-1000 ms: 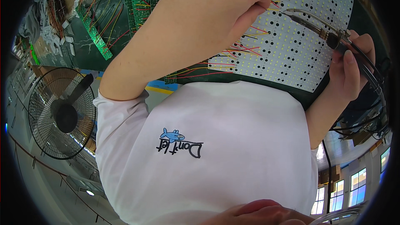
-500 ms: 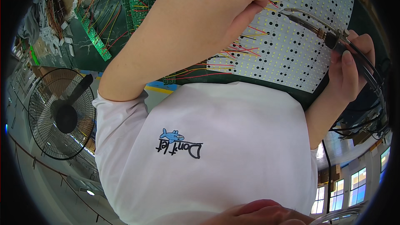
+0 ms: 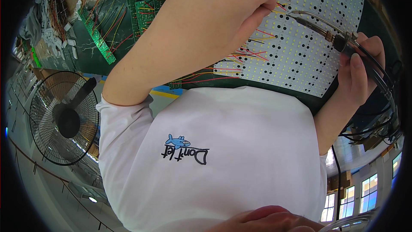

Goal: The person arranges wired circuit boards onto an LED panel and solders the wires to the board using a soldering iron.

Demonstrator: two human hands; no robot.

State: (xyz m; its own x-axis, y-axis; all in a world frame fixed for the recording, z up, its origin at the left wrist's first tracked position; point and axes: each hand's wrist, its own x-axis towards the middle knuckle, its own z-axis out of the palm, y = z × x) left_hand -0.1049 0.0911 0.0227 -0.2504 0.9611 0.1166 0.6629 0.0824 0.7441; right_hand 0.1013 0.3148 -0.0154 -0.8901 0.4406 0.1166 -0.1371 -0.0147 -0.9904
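Note:
My left hand (image 3: 251,0) reaches over the white LED panel (image 3: 300,60), its thumb and fingers pinched together. A thin yellow wire (image 3: 279,12) comes out at the fingertips, which are partly hidden. In my right hand (image 3: 358,68), at the panel's right side, is a soldering iron (image 3: 315,28) with a thin curved metal tube running along it. The iron's tip points left, close to the wire's end; whether they touch cannot be made out. Several red, yellow and black wires (image 3: 253,53) lie along the panel's left edge, partly under my left forearm.
Green circuit boards (image 3: 143,17) with wires lie left of my forearm. A narrow green strip board (image 3: 96,36) and white connectors (image 3: 64,43) with wire bundles are farther left. A black fan (image 3: 64,118) stands beside the table. Black cables (image 3: 388,90) trail from the iron at right.
The soldering iron's tip has shifted slightly down and left. My left hand stays pinched in nearly the same place.

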